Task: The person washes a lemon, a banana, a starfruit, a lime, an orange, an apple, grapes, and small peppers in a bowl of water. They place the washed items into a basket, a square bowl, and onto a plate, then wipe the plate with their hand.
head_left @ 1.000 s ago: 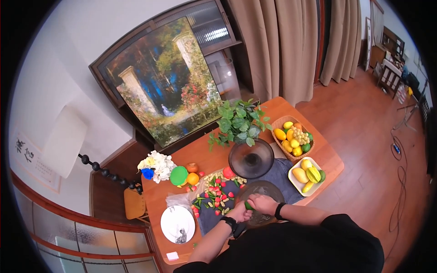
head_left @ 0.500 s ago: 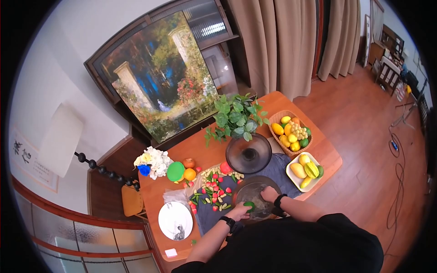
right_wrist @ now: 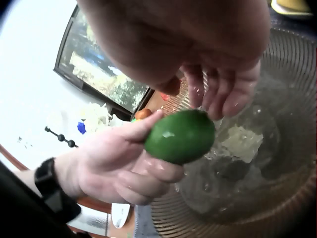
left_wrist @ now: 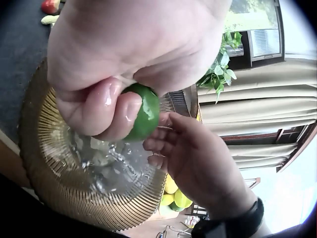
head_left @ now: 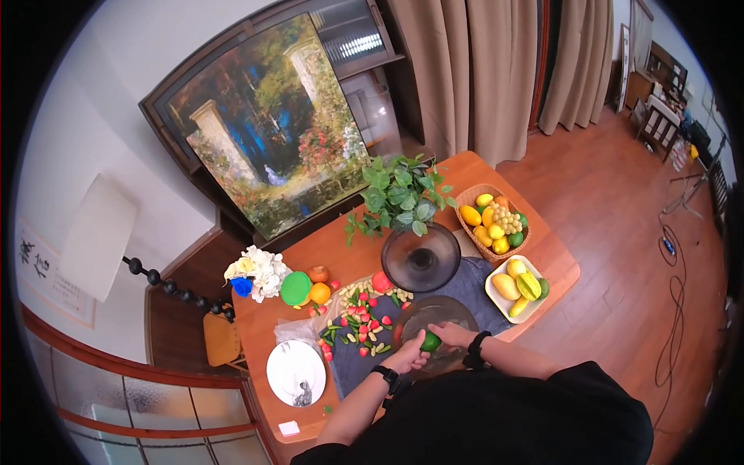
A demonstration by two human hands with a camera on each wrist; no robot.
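Observation:
My left hand (head_left: 411, 356) grips a wet green lime (head_left: 430, 341) over a ribbed glass bowl (head_left: 443, 311) that holds some water. In the left wrist view the thumb and curled fingers (left_wrist: 106, 106) wrap the lime (left_wrist: 144, 113) above the bowl (left_wrist: 74, 198). My right hand (head_left: 453, 335) is just right of the lime, fingers relaxed and wet. Its fingertips (left_wrist: 159, 145) reach the lime's side. In the right wrist view those fingers (right_wrist: 218, 96) hang just above the lime (right_wrist: 181, 136), which lies in the left hand (right_wrist: 124, 166) over the bowl (right_wrist: 277, 198).
A dark glass bowl (head_left: 421, 260) and a leafy plant (head_left: 399, 198) stand behind. Small red, green and pale pieces (head_left: 360, 318) are strewn over a dark cloth to the left. A fruit basket (head_left: 494, 225) and white fruit dish (head_left: 521, 288) sit right; a white plate (head_left: 296, 372) left.
Half a second ago my right hand was apart, inside the bowl, with the lime at the bowl's near edge. Now the lime is over the bowl and my right hand is beside it.

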